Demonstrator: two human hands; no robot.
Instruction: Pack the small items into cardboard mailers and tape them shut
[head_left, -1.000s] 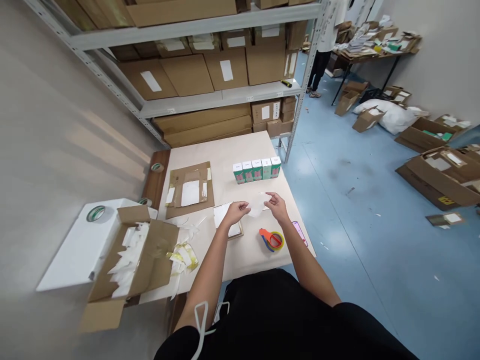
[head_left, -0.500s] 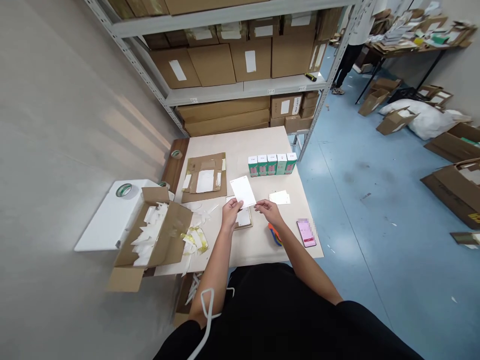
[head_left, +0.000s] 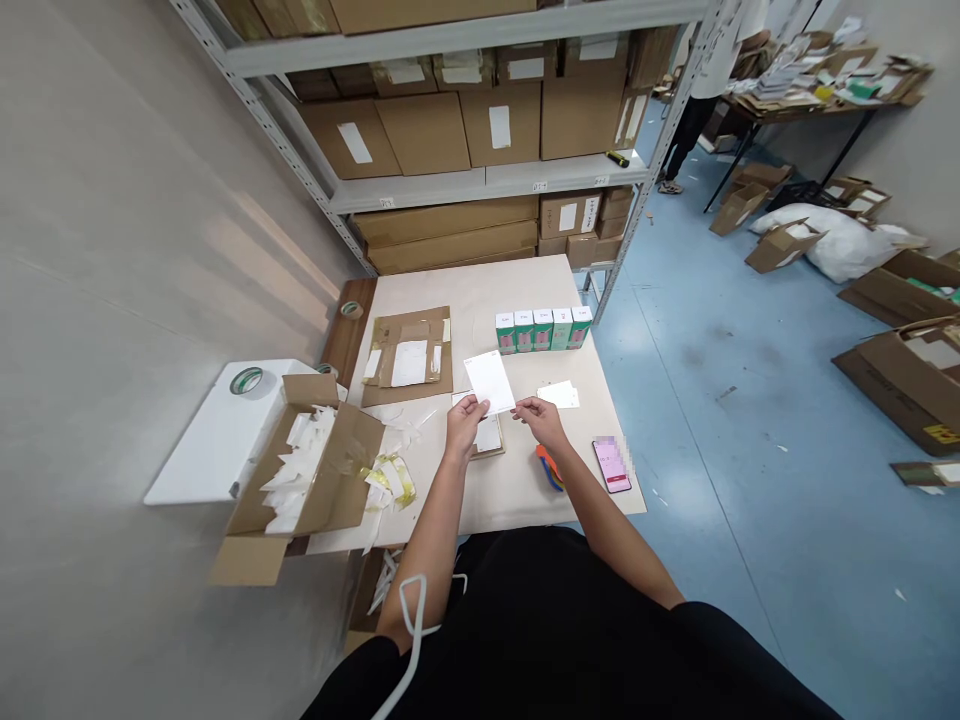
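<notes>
A white sheet of paper (head_left: 489,380), about card size, is held above the table between both hands. My left hand (head_left: 465,422) is closed on its lower left corner. The fingers of my right hand (head_left: 538,416) pinch its lower right corner. Beneath the sheet and partly hidden by it lies a small cardboard piece with white paper on it (head_left: 489,437). White slips (head_left: 559,394) lie to the right of my right hand. An orange and blue object (head_left: 550,468), perhaps a tape dispenser, is partly hidden by my right forearm.
A row of several green and white boxes (head_left: 544,330) stands behind my hands. Flattened cardboard (head_left: 371,375) lies at left, near an open carton of white strips (head_left: 300,470). A phone (head_left: 613,465) rests near the right edge. Shelving (head_left: 420,190) stands behind the table; a person (head_left: 686,130) is beyond.
The sheet and both hands have shifted very slightly to the right. Both hands keep their hold, and the things on the table stay where they were.
</notes>
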